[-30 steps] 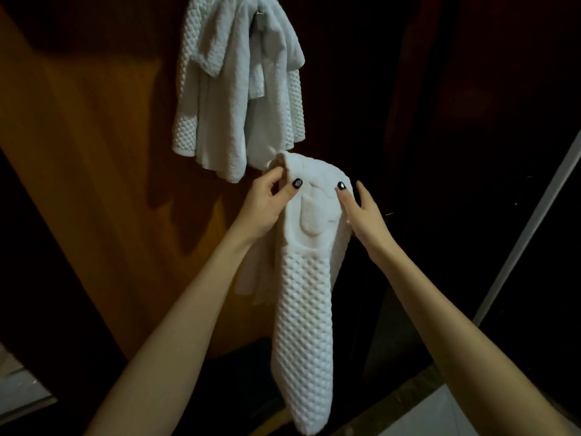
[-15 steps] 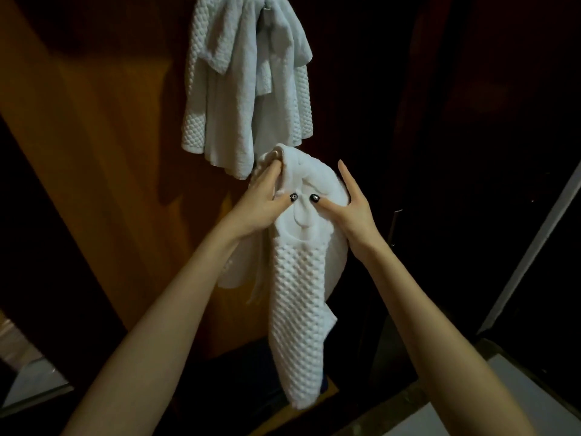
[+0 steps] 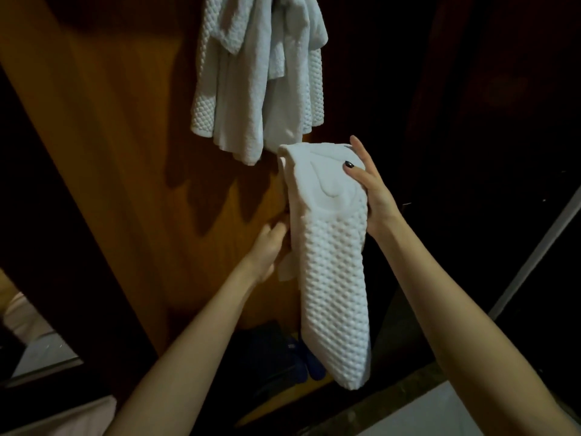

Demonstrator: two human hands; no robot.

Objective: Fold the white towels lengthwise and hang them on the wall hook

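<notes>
now folded towel (image 3: 333,272) hangs between left hand (image 3: 270,247) and right hand (image 3: 374,190).

Dim domestic room; wood wall panel (image 3: 110,152); white towels (image 3: 251,89) hung.

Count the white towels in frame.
2 distinct. The hanging towel is bunched at top centre; that bunch may hide more than one. The folded towel hangs below it, held by the left hand and right hand.

The folded towel (image 3: 333,278) is white cloth with a bumpy waffle weave; the hung towels (image 3: 257,80) match; the wall panel (image 3: 119,152) is smooth, semi-gloss wood.
</notes>
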